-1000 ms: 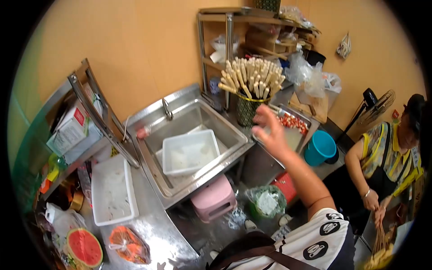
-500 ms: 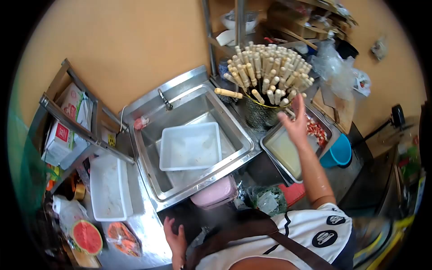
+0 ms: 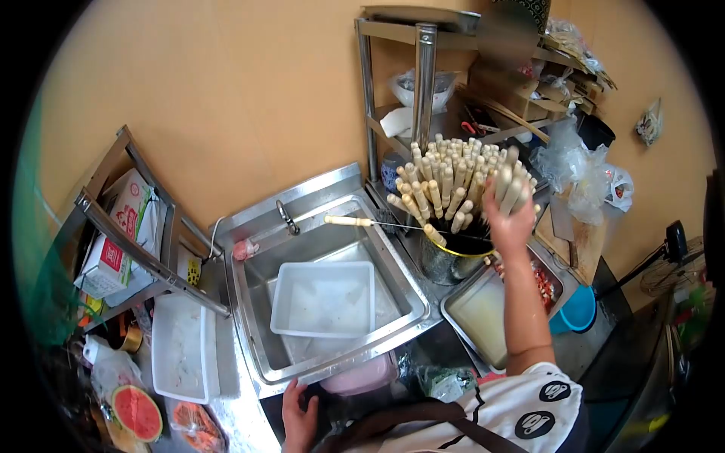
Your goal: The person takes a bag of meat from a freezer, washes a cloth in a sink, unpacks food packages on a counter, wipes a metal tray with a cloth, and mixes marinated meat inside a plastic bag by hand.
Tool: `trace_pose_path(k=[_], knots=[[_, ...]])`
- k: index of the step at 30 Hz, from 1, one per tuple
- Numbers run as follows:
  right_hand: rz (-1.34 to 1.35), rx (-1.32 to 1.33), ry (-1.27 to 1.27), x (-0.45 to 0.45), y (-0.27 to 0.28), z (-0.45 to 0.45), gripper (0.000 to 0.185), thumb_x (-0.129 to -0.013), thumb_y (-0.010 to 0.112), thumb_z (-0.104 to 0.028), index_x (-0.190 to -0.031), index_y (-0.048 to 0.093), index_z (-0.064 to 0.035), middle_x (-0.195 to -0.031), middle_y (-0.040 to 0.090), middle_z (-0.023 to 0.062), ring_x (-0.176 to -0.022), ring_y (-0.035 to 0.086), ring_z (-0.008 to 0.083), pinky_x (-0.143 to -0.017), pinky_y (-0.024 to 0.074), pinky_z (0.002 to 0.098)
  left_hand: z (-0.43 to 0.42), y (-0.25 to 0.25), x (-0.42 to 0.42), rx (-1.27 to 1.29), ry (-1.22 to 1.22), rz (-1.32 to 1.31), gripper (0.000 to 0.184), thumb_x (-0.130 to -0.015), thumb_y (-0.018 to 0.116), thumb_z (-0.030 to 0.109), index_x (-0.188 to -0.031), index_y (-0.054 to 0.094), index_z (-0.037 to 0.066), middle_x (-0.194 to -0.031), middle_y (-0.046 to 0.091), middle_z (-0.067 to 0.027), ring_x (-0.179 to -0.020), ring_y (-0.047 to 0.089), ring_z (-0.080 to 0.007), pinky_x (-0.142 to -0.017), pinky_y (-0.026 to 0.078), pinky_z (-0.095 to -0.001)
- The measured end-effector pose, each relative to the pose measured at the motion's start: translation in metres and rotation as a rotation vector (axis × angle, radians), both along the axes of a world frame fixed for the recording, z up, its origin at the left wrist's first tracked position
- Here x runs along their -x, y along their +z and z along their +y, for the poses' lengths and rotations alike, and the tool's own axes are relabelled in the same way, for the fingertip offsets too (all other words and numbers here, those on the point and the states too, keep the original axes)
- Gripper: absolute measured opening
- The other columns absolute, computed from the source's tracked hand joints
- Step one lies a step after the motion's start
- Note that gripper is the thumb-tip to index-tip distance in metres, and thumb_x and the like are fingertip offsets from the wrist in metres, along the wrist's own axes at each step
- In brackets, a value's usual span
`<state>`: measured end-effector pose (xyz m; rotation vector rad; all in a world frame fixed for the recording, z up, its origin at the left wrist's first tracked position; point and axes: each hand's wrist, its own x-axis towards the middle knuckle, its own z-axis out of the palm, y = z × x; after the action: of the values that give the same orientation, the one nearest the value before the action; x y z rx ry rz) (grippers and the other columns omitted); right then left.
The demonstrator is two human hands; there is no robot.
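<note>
My right hand (image 3: 509, 223) is closed around a few wooden-handled skewers (image 3: 510, 189) at the right side of the patterned bucket (image 3: 449, 266). Many more wooden handles (image 3: 445, 174) stand upright in that bucket, and one skewer (image 3: 349, 220) leans out to the left over the sink edge. My left hand (image 3: 299, 417) is low in the view, below the sink's front edge, fingers apart and holding nothing. In the steel sink (image 3: 253, 302) lies a white plastic tub (image 3: 323, 299). Beside the bucket, a metal tray (image 3: 477, 313) holds pale liquid, with red and white pieces (image 3: 544, 287) to its right.
A cleaver (image 3: 563, 226) lies on a cutting board (image 3: 593, 245), near a blue bucket (image 3: 575, 309). To the left are a white tray (image 3: 183, 347), a cut watermelon (image 3: 137, 413), bagged orange food (image 3: 196, 427) and a shelf with boxes (image 3: 113, 260). Behind the skewers stands a metal rack (image 3: 424, 83).
My right hand has moved from open above the metal tray to the skewer bucket and closed on some handles. My left hand has come into view at the bottom. The co-worker has left the view.
</note>
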<state>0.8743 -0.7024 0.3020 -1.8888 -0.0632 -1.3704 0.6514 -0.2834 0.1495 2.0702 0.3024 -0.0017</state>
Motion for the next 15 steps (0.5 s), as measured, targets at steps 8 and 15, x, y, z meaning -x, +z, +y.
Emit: trace_pose_path(k=[8,15], knots=[[-0.092,0.352,-0.573,0.012,0.139,-0.048,0.043,-0.078,0.063,-0.031,-0.107,0.057,-0.0003,-0.092,0.063,0.0120,-0.082,0.059,0.0233,-0.081,0.0462,0.0342,-0.061,0.054,-0.078,0.174,-0.407,-0.393,0.032,-0.082,0.057,0.008,-0.113,0.053,0.000,-0.111,0.056,-0.0156,-0.105,0.054,-0.0276,-0.092,0.042,-0.0341],[-0.451,0.471,0.083,0.012,0.273,-0.021,0.036,-0.089,0.049,-0.027,-0.105,0.055,0.0038,-0.089,0.061,0.0152,-0.084,0.060,0.0257,-0.082,0.0492,0.0395,-0.076,0.029,-0.103,0.713,-0.365,-0.256,0.029,-0.084,0.059,0.014,-0.110,0.052,0.002,-0.102,0.058,-0.0095,-0.090,0.057,-0.0151,-0.078,0.046,-0.0288]])
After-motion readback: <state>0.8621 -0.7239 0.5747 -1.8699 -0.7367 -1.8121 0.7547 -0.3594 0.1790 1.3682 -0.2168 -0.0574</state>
